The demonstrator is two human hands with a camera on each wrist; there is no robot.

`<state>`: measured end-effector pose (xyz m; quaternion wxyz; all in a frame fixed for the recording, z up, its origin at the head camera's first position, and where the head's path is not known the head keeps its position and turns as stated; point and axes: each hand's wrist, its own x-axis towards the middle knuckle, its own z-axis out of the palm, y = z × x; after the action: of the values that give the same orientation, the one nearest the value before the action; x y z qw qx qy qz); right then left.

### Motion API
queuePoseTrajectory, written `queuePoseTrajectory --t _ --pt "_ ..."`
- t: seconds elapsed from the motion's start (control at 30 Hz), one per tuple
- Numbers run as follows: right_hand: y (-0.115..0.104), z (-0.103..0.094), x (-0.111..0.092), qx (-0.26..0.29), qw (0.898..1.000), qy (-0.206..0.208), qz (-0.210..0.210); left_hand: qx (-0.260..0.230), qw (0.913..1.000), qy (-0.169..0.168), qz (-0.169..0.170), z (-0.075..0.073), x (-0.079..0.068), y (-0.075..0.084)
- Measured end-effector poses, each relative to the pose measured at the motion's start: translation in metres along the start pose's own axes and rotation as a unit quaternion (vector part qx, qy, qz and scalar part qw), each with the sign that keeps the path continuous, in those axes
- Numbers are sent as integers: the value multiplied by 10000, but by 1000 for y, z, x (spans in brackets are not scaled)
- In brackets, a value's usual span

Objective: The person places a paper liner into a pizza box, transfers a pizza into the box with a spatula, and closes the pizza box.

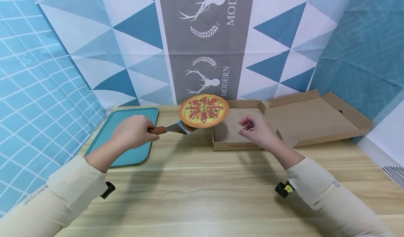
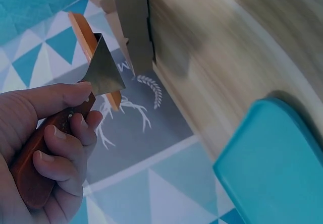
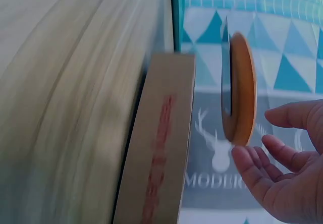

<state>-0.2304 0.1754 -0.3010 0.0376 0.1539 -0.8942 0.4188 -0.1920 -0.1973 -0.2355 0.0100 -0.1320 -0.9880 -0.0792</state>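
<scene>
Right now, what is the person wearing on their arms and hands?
Both arms are covered by long, snug cream sleeves, the left sleeve and the right sleeve, ending at the wrists. A small black device sits under each wrist; the right one has a yellow mark. The left hand and right hand are bare: no gloves or rings visible.

1. The left hand point(image 2: 40, 143) grips a spatula point(image 2: 75, 113) by its wooden handle — fingers curled round it.
2. The pizza point(image 2: 88, 45) rests edge-on on the metal blade beyond the fingertips.
3. A box point(image 2: 133, 27) lies farther out — a teal tray point(image 2: 277, 168) sits off to the side.
</scene>
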Motion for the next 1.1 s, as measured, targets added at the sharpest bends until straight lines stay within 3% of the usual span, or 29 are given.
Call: queuePoseTrajectory --t 0.27,0.53,0.9,1.1 --pt "33 -34 -17 -104 9984 282 480 143 9996 -153 171 -2 16 19" --pt "48 -57 -33 -27 9959 365 824 60 9994 -160 305 2 33 36" --pt "70 -62 -39 -170 9930 338 1118 189 9985 -22 512 11 57 60" --pt "81 -60 -41 -549 9929 -55 1052 241 9979 12 605 18 71 69"
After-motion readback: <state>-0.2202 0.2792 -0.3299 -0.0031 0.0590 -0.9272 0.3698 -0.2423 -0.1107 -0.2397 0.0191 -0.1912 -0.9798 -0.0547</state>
